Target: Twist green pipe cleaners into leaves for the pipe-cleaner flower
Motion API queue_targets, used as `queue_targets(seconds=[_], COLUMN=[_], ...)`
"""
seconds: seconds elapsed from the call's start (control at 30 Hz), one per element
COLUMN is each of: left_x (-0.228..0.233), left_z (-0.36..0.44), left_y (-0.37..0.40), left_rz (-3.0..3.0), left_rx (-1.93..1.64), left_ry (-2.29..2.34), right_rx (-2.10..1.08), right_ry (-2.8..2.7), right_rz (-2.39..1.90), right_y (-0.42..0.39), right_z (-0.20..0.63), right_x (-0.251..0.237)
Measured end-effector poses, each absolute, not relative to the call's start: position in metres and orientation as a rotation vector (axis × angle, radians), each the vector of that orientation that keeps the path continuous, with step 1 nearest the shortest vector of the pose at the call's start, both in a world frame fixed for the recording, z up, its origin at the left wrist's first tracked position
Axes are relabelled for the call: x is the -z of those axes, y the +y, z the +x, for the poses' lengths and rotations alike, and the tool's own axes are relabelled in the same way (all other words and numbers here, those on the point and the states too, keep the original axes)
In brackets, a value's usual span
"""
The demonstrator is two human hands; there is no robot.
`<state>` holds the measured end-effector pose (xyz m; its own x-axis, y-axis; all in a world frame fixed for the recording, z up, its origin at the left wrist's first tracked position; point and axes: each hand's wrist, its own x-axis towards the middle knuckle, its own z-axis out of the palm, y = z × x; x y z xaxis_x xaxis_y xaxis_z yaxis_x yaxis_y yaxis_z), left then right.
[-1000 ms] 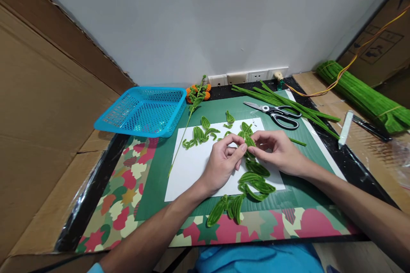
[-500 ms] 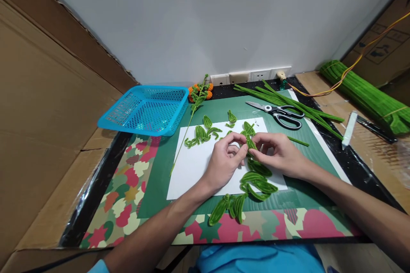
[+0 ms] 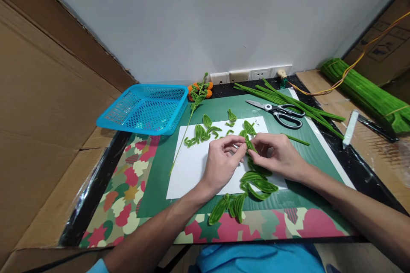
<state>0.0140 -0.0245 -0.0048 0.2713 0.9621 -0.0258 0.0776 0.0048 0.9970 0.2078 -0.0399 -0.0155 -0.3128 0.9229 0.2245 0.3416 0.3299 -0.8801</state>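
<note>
My left hand [image 3: 222, 163] and my right hand [image 3: 277, 155] meet over a white sheet [image 3: 192, 168] on a green mat. Both pinch the same green pipe-cleaner leaf [image 3: 249, 143] between thumb and fingers, just above the sheet. Below the hands lie several finished green leaves [image 3: 258, 182], and more lie at the mat's near edge [image 3: 227, 207]. Smaller green leaf pieces [image 3: 200, 133] rest on the sheet's far left part.
A blue mesh basket [image 3: 145, 108] stands at the back left. Scissors [image 3: 282, 113] and loose green pipe cleaners [image 3: 288, 102] lie at the back right. A thick bundle of green pipe cleaners [image 3: 368, 94] is far right. An orange flower stem [image 3: 198, 91] lies by the wall sockets.
Both hands have stayed on the leaf, with only small finger shifts. The view has drifted slightly.
</note>
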Motion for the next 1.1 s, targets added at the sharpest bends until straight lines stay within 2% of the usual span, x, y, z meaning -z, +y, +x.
queue_targets(seconds=[0.8,1.1], left_x=[0.0043,0.005], left_z=[0.0138,0.0126], left_y=[-0.0253,-0.0232], left_rz=[1.31,1.231], left_rx=[-0.975,-0.949], left_ry=[1.142,1.016], right_rx=[-0.834,-0.981], right_ry=[-1.869,-1.508], right_rz=[-1.127,-1.187], right_y=[-0.0442,-0.0398], right_z=[0.2031,0.2069], right_x=[0.0192,0.0115])
